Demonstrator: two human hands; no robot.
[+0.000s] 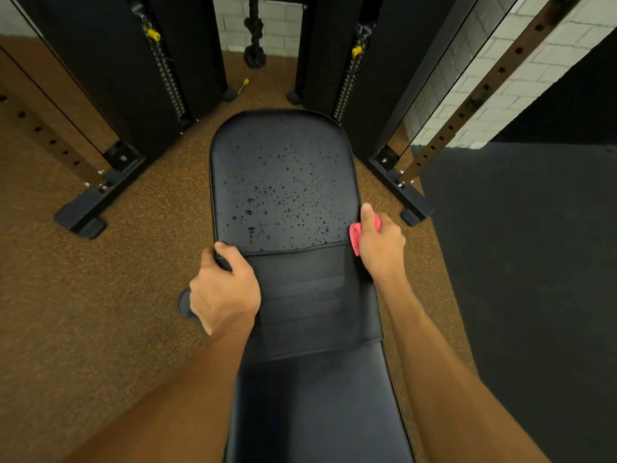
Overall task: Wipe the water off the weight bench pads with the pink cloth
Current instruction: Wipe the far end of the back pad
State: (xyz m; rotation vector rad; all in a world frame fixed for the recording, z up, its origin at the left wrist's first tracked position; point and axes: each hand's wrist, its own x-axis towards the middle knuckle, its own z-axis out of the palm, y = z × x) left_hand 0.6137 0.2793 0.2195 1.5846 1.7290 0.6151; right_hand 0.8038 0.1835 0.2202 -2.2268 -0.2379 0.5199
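A knotted black rope hangs before a white brick wall; black weight-stack towers stand on either side of the rope; bronze holed uprights stand farther out; speckled brown rubber floor lies below the rope, a yellow-tipped pin on it; a dark mat lies well right.

Knotted black rope against white brick wall

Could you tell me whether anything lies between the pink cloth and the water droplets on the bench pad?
Nothing visible does. The right hand holds the pink cloth at the right edge of the pad, beside the droplets; the left hand grips its near-left corner.
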